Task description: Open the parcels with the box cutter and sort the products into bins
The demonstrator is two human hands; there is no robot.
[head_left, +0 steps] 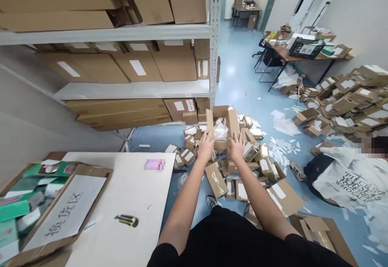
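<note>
In the head view, above the floor pile of small boxes (216, 180), both arms extend forward. Left hand (206, 146): fingers spread wide, tips at the left flap of the open carton (233, 119). Right hand (236, 148): fingers spread wide, just below the carton. Contact cannot be confirmed. The carton contains clear plastic wrap (220, 131). On the desk (136, 202), left: a utility knife (126, 220) and a labelled box (65, 212). At right, a person (348, 178) sits on the floor.
</note>
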